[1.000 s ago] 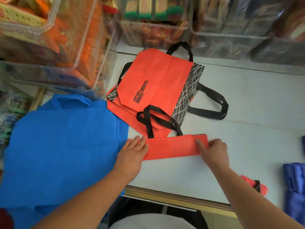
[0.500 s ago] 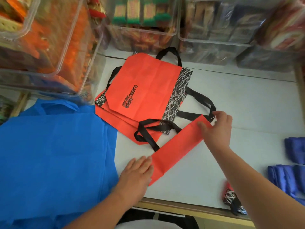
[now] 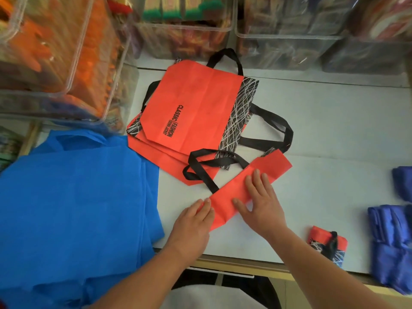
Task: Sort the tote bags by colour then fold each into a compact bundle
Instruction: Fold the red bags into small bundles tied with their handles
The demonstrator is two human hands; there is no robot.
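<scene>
Pressing right hand [image 3: 263, 206]: it lies flat on the middle of the red strip [image 3: 229, 192]. The fingers are straight and a little spread, and the thumb sticks out to the side. It grips nothing.
Left hand [image 3: 191, 226]: it lies flat, with the fingers straight and close together. The fingertips touch the near end of the red strip. It grips nothing.
Red strip: this is a red tote bag folded into one long thin band. It lies slanted on the white table [image 3: 334, 130]. The near end is by the left hand. The far end points away and to the right, and it lies next to a handle of the red pile.
Red pile [image 3: 196, 108]: more red tote bags lie flat in a stack just behind the strip. The top one has black words on it and a black side with white scribble lines.
Black handles [image 3: 267, 130]: they loop out from the red pile at the back, the right and the front.
Blue bags [image 3: 73, 197]: big bright blue bags lie spread flat on the left, just beside the red pile. They hang over the near edge of the table.
Small red bundle [image 3: 326, 241]: a red bag folded up small sits near the front edge, to the right of the right arm.
Dark blue bundles [image 3: 392, 241]: folded dark blue bags lie at the far right edge. They look blurry.
Clear boxes [image 3: 55, 52]: see-through boxes stand along the back and the left, full of bright things. What is inside is too blurry to tell.
</scene>
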